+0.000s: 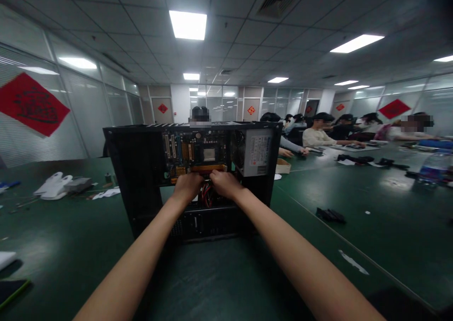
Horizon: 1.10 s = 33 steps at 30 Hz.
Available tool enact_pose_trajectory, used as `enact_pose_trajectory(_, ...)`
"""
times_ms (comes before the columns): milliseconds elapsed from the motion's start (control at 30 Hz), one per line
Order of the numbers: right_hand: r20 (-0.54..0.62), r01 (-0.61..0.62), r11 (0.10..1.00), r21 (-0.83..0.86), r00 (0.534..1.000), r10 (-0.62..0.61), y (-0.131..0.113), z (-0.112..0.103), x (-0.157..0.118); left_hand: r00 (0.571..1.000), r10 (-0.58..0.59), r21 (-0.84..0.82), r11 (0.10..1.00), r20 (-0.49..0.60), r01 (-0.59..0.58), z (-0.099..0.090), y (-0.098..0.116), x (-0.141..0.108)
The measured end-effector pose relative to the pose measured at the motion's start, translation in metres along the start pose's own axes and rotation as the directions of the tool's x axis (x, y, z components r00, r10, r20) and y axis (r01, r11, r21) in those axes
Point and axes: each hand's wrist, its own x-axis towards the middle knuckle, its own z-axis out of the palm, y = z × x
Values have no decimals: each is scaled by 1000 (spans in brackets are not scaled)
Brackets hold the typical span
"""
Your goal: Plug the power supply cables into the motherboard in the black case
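Hands meet inside an open black computer case that stands on the green table, its side panel off and its inside turned toward the camera. The left hand and the right hand sit knuckle to knuckle at the lower edge of the motherboard, both curled with the fingers tucked down and forward out of sight, so it cannot be told exactly what they pinch. Judging by where they are, they close around the bundle of red and black cables that hangs just below them, at 6 o'clock from the board.

As for progress, the build looks well along. The motherboard is mounted against the far wall of the case, the processor socket area shows at its centre, and the grey power supply sits at 3 o'clock from the board with its fan facing inward. What seems left is the wiring: the cables are loose under the hands and not visibly seated, and the side panel is not on the case.

Elsewhere, white gloves and small bits lie at 9 o'clock from the case, well apart from it. A dark glove lies on the table at 4 o'clock. Other people sit at work along the far side of the table at 2 o'clock, and a water bottle stands near the right edge
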Motion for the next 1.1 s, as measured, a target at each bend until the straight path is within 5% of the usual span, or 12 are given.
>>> enact_pose_trajectory(200,-7,29,996,-84,1000,-29,-2,1,4,999,14,-35,999,-44,-16,5,-4,-4)
enact_pose_trajectory(1100,50,-154,979,130,988,148,-4,0,-5,1000,5,-76,997,0,-5,2,-4,-6)
